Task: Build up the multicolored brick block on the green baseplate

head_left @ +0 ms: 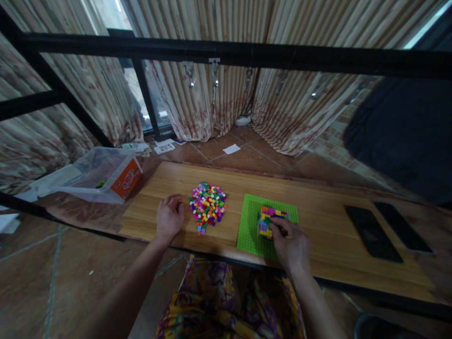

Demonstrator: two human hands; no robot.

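My left hand (170,218) rests on the wooden table with its fingers curled in, and nothing shows in them. Just to its right lies a loose pile of small colourful toy bricks (209,203). A green studded baseplate (249,226) lies farther right and carries a blocky, multicoloured brick build (264,227). Over that build is my right hand (292,245), its thumb and forefinger pinched together at the top. Whatever is between those fingertips is too small and too covered to make out. The hand also hides the right part of the build.
Two dark flat phone-like slabs (373,234) lie at the right of the table (325,226). On the left, beyond the table end, stands a clear plastic bin (102,162) with an orange label. A black metal bar (226,54) with hanging clips crosses in front of the curtains.
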